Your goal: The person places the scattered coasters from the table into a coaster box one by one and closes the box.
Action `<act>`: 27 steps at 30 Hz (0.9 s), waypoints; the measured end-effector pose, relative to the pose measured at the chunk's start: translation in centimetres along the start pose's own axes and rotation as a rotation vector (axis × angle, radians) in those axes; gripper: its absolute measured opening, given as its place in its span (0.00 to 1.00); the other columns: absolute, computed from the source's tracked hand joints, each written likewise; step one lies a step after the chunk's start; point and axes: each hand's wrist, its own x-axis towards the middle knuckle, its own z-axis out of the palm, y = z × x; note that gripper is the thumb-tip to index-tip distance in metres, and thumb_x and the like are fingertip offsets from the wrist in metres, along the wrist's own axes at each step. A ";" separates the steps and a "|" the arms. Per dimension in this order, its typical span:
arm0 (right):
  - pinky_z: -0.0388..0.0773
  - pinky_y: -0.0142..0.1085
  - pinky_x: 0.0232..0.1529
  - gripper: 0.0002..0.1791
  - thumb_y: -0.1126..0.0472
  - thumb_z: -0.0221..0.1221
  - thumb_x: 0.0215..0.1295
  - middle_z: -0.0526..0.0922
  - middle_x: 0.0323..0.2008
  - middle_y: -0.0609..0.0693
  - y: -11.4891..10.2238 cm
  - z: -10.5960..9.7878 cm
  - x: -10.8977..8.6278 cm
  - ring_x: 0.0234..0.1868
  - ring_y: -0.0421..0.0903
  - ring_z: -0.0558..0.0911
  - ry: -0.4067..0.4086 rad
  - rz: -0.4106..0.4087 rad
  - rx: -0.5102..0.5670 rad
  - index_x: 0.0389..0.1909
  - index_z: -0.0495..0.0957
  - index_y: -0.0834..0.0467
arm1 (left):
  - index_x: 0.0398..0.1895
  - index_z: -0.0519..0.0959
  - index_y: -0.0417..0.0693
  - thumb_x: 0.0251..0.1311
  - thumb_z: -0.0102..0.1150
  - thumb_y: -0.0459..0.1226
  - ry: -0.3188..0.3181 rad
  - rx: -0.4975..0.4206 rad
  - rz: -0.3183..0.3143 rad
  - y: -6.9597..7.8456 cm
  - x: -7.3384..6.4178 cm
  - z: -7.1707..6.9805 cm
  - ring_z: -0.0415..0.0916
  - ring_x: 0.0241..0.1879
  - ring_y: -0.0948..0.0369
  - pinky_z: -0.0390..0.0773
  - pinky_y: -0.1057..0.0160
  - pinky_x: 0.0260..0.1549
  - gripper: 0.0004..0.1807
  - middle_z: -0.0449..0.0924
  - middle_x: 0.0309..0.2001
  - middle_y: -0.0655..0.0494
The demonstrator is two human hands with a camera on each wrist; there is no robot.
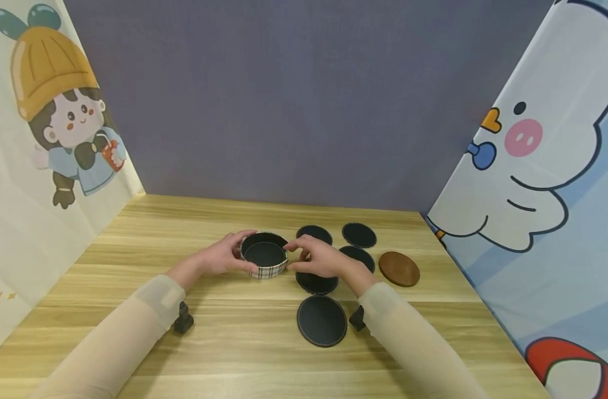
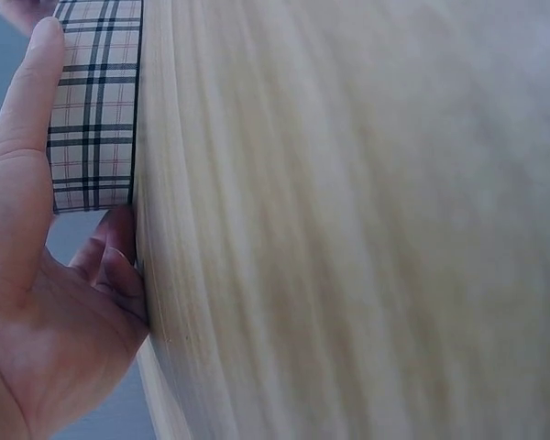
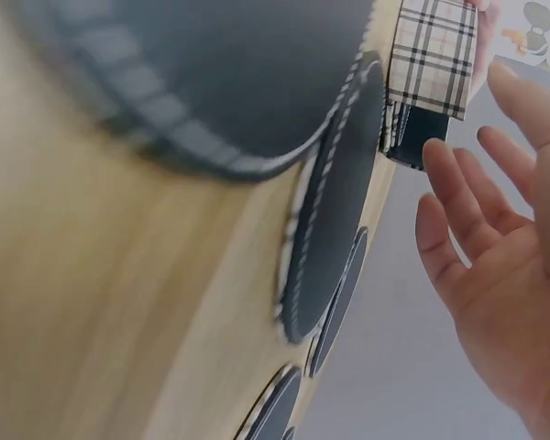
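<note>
A round, shallow coaster holder with plaid outer sides and a black inside stands on the table, its round opening facing up. My left hand grips it from the left, thumb along the front wall and fingers round the back. The left wrist view shows that thumb lying flat on the plaid side. Beside the holder's right side, my right hand has its fingers loosely spread. In the right wrist view, a notch in the holder's wall faces these fingertips, and nothing is in the palm.
Several round black coasters with stitched edges lie to the right, the nearest coaster in front. Under the right hand is another coaster, partly hidden. A brown round disc lies farther right. A grey panel rises behind the table.
</note>
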 end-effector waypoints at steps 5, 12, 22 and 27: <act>0.83 0.40 0.52 0.29 0.48 0.66 0.80 0.84 0.63 0.50 0.4 -0.1 -2.0 0.48 0.40 0.84 -0.027 0.017 0.009 0.76 0.76 0.51 | 0.90 0.52 0.54 0.59 0.85 0.52 0.009 0.015 0.007 0.0 -0.1 0.0 0.78 0.67 0.36 0.79 0.39 0.67 0.64 0.60 0.72 0.28; 0.82 0.36 0.46 0.23 0.49 0.65 0.81 0.87 0.57 0.46 1.0 0.2 -4.4 0.42 0.35 0.82 -0.054 -0.013 -0.022 0.71 0.81 0.52 | 0.90 0.53 0.54 0.59 0.84 0.53 0.006 0.027 0.009 0.0 0.0 -0.1 0.79 0.65 0.40 0.80 0.44 0.64 0.63 0.60 0.71 0.30; 0.81 0.32 0.45 0.16 0.51 0.66 0.80 0.85 0.52 0.41 1.3 0.4 -7.7 0.40 0.32 0.80 -0.064 -0.029 -0.050 0.64 0.85 0.45 | 0.91 0.52 0.54 0.59 0.84 0.52 -0.003 0.003 0.012 -0.1 0.0 -0.1 0.79 0.67 0.38 0.78 0.42 0.67 0.64 0.58 0.73 0.29; 0.81 0.32 0.46 0.15 0.50 0.67 0.80 0.86 0.51 0.42 1.7 0.4 -9.2 0.42 0.32 0.79 -0.071 -0.060 -0.041 0.62 0.87 0.45 | 0.91 0.52 0.54 0.59 0.84 0.52 0.000 0.000 0.008 -0.1 0.0 -0.1 0.78 0.67 0.37 0.79 0.42 0.66 0.64 0.58 0.74 0.29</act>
